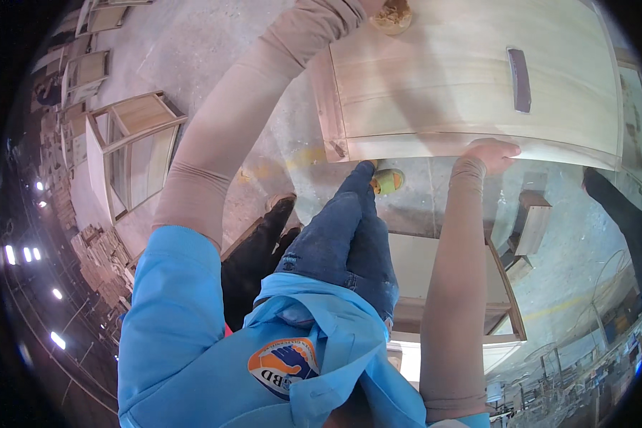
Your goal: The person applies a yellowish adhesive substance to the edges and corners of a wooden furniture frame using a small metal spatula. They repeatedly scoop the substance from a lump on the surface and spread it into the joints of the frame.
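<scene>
A pale wooden cabinet (435,78) with a flat, framed face lies before me. My right hand (493,153) is at its near edge, fingers curled against the wood. At the top of the picture, my left hand (369,6) is mostly cut off, so its fingers do not show. Right beside it sits a round, shallow container (391,17) with something light brown in it. A narrow, dark purplish strip (518,80) is on the face, further right; whether it is a handle or a loose piece I cannot tell.
Behind my legs stands another wooden cabinet frame (510,303). An open wooden frame unit (132,150) is on the floor at left, near stacked wood pieces (101,260). A small wooden box (531,222) is at right. Dark-trousered legs of other people (257,260) are close on both sides.
</scene>
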Tool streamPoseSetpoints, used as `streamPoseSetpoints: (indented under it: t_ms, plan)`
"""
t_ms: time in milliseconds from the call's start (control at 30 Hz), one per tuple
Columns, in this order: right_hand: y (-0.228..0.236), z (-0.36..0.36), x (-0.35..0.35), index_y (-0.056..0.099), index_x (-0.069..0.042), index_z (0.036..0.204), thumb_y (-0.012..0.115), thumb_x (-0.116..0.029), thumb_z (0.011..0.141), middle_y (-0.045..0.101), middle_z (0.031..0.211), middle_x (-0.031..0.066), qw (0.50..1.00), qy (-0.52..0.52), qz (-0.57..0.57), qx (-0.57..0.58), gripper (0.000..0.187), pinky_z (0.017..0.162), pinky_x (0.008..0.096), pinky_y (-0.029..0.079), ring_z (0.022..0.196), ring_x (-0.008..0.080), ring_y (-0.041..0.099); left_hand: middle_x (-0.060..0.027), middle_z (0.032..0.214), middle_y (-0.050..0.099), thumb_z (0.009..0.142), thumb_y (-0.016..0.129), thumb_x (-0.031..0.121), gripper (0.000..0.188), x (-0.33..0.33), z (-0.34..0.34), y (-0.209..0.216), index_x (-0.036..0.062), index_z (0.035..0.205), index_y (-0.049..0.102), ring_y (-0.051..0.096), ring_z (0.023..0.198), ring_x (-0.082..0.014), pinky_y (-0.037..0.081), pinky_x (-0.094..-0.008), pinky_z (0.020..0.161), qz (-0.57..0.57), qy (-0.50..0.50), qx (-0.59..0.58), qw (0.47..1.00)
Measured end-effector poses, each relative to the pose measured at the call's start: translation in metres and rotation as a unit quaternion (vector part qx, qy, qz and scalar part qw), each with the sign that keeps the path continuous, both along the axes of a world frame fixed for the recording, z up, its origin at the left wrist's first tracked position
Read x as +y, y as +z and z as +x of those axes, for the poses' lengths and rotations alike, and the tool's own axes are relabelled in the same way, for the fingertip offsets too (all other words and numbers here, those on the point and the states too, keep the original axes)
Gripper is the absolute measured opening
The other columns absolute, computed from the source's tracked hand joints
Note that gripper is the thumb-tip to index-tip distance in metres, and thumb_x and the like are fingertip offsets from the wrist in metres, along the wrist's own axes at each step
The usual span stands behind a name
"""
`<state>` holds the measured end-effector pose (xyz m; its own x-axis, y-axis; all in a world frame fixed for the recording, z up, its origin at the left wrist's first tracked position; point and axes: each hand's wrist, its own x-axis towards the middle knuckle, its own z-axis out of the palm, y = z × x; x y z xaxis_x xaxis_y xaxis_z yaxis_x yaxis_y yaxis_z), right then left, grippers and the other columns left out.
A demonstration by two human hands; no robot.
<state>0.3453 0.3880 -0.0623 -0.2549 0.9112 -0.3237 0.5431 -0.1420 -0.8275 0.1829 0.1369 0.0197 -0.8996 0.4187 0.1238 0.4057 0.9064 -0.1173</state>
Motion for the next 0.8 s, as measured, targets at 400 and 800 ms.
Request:
streamPoseSetpoints:
  t_ms: [400,800]
  plan:
    - [-0.005,0.000,-0.001,0.042,0.016,0.134,0.025,-0.043,0.103,0.050,0.130,0.0388,1.000,0.009,0.021,0.009,0.068,0.102,0.0513,0.042,0.119,0.0504,0.051,-0.0054,0.072,0.070,0.079,0.077,0.022,0.020,-0.053,0.006,0.028,0.0034,0.084,0.074,0.061,0.063,-0.0128,0.050,-0.0300,0.058,0.316,0.075,-0.285,0.902]
    - [-0.010,0.001,0.005,0.040,0.015,0.136,0.026,-0.042,0.104,0.049,0.133,0.0362,1.000,0.007,0.005,0.013,0.067,0.104,0.0487,0.041,0.120,0.0483,0.051,-0.0047,0.079,0.063,0.083,0.072,0.009,0.010,-0.018,0.173,0.021,0.0070,0.092,0.071,0.058,0.071,-0.0200,0.049,-0.0318,0.063,0.468,0.027,-0.279,0.838]
